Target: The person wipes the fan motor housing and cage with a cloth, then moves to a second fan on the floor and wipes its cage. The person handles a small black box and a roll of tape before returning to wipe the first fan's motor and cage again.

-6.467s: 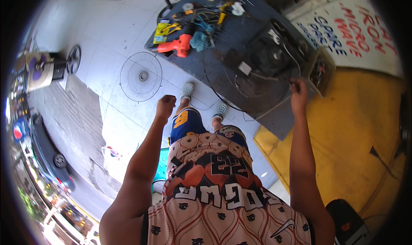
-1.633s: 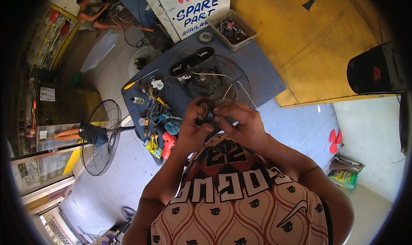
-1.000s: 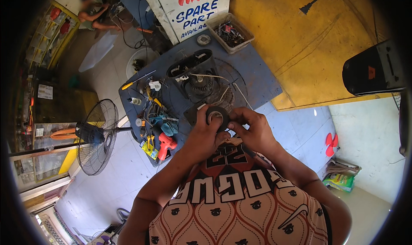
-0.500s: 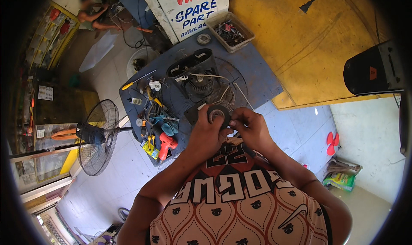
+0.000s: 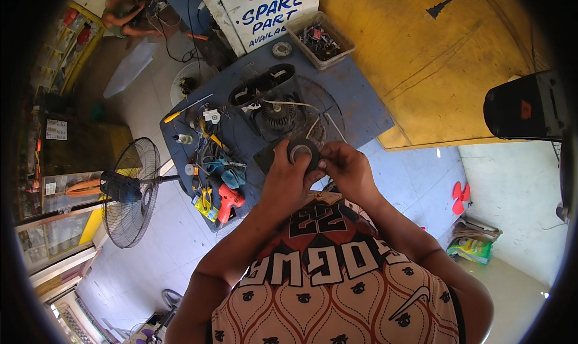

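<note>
My left hand [image 5: 284, 176] is closed around a roll of black tape [image 5: 312, 152], with a finger or thumb at its hollow middle. Beside the roll's right edge, the fingertips of my right hand [image 5: 348, 168] are pinched together; what lies between them is too small to make out. Just beyond my hands, a fan motor [image 5: 277, 116] with exposed windings sits on the blue table [image 5: 355, 94]. Attached to it is a dark oval housing [image 5: 263, 86], and a pale wire runs across it.
Left on the table are a red power tool [image 5: 229, 201], blue-handled scissors or pliers [image 5: 232, 174], a yellow-handled screwdriver [image 5: 174, 116] and a small bottle [image 5: 183, 139]. A bin of small parts [image 5: 324, 43] stands at the back. A standing fan [image 5: 129, 190] is left; another person [image 5: 120, 13] sits far left.
The tape roll has tilted slightly in my left hand. My right fingers stay pinched near its edge. The whole view has shifted a little; the table items stay put.
</note>
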Demonstrator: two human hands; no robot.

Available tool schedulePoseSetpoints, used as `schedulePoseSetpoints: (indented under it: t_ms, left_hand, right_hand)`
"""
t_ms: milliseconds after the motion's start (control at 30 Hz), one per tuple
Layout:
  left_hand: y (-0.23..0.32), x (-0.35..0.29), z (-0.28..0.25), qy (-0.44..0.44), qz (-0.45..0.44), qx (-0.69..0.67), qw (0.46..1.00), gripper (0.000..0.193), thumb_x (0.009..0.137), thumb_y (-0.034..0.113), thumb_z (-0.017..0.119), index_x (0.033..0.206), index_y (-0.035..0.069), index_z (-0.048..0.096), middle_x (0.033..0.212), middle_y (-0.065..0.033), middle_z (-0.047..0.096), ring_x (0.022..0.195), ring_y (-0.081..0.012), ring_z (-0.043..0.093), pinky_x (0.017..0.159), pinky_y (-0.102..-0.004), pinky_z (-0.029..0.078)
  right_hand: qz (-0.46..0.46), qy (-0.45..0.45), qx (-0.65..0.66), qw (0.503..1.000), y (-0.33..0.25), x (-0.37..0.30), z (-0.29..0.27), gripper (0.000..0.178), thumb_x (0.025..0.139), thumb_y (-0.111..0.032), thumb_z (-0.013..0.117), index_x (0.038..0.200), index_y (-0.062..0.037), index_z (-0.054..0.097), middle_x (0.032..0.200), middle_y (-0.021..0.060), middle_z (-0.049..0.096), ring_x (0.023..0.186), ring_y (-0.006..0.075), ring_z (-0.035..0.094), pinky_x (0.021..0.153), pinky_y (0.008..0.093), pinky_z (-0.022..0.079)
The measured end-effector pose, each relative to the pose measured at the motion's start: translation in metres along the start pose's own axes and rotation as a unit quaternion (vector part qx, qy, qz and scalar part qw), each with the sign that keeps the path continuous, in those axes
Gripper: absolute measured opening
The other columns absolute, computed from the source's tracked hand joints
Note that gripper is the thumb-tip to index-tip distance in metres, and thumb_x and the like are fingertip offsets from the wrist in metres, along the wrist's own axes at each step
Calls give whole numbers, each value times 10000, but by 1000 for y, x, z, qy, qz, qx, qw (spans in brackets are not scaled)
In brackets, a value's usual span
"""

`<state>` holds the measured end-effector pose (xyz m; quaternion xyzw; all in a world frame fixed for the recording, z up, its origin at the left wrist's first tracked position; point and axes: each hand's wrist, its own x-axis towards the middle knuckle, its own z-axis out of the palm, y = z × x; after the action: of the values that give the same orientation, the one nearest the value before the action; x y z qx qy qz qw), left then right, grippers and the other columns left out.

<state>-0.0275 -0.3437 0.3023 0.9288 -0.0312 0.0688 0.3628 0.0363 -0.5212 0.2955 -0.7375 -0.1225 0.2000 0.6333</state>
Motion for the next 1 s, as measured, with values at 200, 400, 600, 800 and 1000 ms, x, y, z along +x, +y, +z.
schedulePoseSetpoints:
  t_ms: [200, 400, 600, 800, 1000]
  left_hand:
    - [-14, -6, 3, -37, -44, -35, 998, 459, 943, 388, 731, 1210, 40, 595, 1449, -370, 393, 1183, -561, 589, 937, -531, 552]
    - [-17, -9, -4, -67, -38, -47, 996, 476, 916, 394, 761, 1223, 51, 639, 1459, -338, 419, 1207, -531, 593, 964, -509, 546]
    - [-18, -8, -4, -82, -22, -50, 995, 472, 912, 395, 765, 1222, 63, 639, 1428, -301, 452, 1163, -509, 623, 921, -504, 566]
    - [-23, -10, -4, -101, -41, -66, 992, 466, 928, 406, 744, 1232, 70, 632, 1444, -286, 448, 1149, -503, 633, 908, -511, 570]
    - [-48, -7, 20, -148, -80, -137, 976, 451, 997, 349, 663, 1324, 45, 598, 1447, -270, 454, 1240, -472, 588, 1018, -488, 512]
  right_hand:
    - [22, -12, -55, 998, 6, 4, -5, 182, 942, -91, 742, 1089, 7, 699, 964, 108, 757, 854, 170, 730, 742, 320, 569]
    - [-105, 2, -198, 975, -7, 6, -5, 140, 910, -94, 743, 1004, 9, 727, 934, 158, 738, 774, 271, 731, 695, 344, 572]
    - [-143, 8, -235, 961, -7, 5, -4, 151, 853, -62, 730, 984, 11, 711, 890, 149, 714, 766, 292, 723, 654, 369, 572]
    - [-158, 8, -246, 956, 4, 14, 4, 81, 831, -37, 656, 879, 17, 619, 838, 172, 674, 715, 348, 681, 647, 424, 542]
    - [-22, -4, -174, 985, 23, 15, 14, 90, 848, -61, 630, 876, 18, 598, 797, 182, 652, 703, 358, 668, 638, 428, 518]
